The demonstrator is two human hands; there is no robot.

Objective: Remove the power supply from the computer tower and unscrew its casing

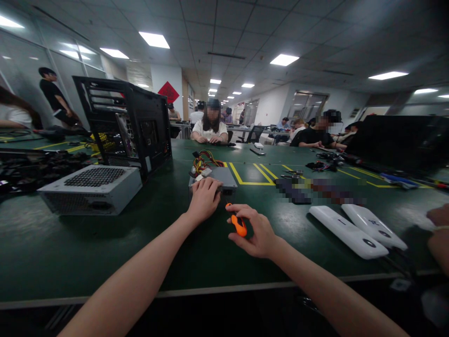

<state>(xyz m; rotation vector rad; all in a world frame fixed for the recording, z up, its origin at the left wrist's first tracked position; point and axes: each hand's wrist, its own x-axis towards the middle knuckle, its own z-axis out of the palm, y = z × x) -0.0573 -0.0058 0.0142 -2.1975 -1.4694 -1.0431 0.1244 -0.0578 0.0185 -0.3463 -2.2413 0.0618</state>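
A small grey computer power supply (pixel 228 178) sits on the green table in front of me. My left hand (pixel 204 199) lies over its near left edge, fingers bent on its top, holding it. Several coloured cables with connectors (pixel 203 162) come out behind it. My right hand (pixel 256 229) is closed around the orange handle of a screwdriver (pixel 239 226), just in front of the power supply. The screwdriver points up toward the front face. Its tip is too small to make out, so I cannot tell whether it touches a screw.
Left stand a larger grey power supply (pixel 94 187) and an open black computer case (pixel 136 121). Two white devices (pixel 351 231) lie right, with a dark pixelated object (pixel 293 191) behind them. A monitor (pixel 400 145) stands far right. Another person's arm (pixel 440 234) reaches in at the right edge.
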